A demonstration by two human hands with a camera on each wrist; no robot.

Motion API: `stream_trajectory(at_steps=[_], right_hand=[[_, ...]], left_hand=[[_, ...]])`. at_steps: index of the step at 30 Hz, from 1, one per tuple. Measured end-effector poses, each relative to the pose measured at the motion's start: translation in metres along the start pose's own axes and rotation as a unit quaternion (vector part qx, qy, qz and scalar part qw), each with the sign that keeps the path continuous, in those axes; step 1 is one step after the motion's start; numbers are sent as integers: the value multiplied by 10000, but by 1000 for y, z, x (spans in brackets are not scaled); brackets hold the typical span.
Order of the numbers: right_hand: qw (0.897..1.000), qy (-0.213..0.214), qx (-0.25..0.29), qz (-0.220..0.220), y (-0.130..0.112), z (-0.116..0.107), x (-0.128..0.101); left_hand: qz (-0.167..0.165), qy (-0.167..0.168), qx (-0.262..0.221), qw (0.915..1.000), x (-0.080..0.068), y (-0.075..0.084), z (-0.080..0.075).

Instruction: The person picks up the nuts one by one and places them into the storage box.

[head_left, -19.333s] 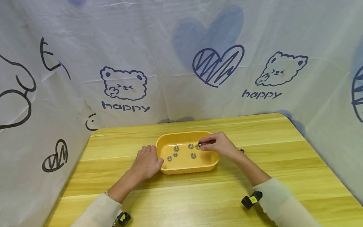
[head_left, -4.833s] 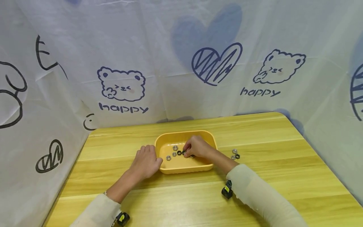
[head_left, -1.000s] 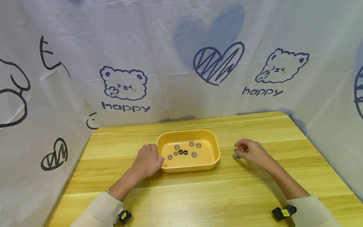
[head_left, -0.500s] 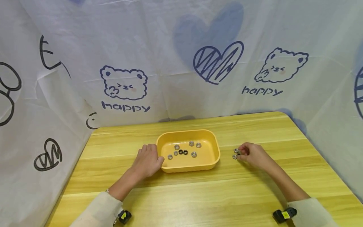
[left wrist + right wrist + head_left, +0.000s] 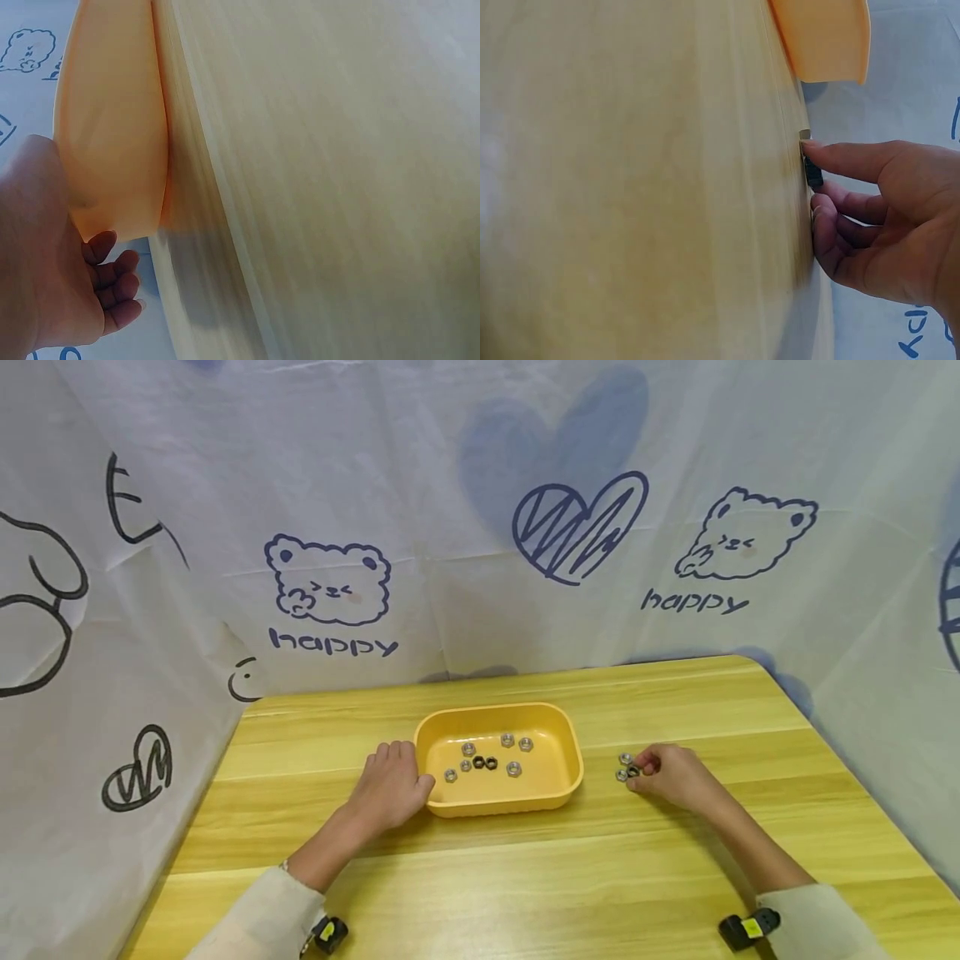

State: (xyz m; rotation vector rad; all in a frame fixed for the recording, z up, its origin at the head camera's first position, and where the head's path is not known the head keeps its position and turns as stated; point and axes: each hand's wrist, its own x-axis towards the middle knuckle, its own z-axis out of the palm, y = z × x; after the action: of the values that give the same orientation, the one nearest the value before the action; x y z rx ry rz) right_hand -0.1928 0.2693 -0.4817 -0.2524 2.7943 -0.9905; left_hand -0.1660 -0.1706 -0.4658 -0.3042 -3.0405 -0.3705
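Right hand (image 5: 671, 774) pinches a dark nut (image 5: 633, 770) at its fingertips on the tabletop (image 5: 675, 860), so I'd lift straight up without bumping the two silver nuts (image 5: 623, 766) just beyond. Left hand (image 5: 390, 789) rests with loose fingers against the yellow tray (image 5: 501, 807); good for steadying it.

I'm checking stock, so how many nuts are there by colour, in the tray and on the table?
Silver nuts in the tray: 5, e.g.
Black nuts in the tray: 2, e.g.
Silver nuts on the table: 2, e.g.
Black nut at the right hand: 1
Total: 10
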Motion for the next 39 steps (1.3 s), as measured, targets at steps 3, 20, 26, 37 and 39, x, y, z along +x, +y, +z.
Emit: stream_trajectory(at_steps=[3, 20, 26, 37, 39], right_hand=[[10000, 32, -15, -18, 2, 0, 1], [9999, -1, 163, 7, 6, -10, 3], [9996, 159, 208, 112, 5, -14, 5], [9968, 409, 688, -24, -1, -21, 5], [9960, 408, 788, -84, -1, -22, 4]], left_hand=[[8, -3, -6, 10000, -1, 0, 0], [75, 9, 22, 10000, 2, 0, -2], [73, -1, 19, 10000, 1, -1, 0], [20, -13, 11, 10000, 0, -1, 2], [8, -24, 9, 10000, 0, 0, 2]])
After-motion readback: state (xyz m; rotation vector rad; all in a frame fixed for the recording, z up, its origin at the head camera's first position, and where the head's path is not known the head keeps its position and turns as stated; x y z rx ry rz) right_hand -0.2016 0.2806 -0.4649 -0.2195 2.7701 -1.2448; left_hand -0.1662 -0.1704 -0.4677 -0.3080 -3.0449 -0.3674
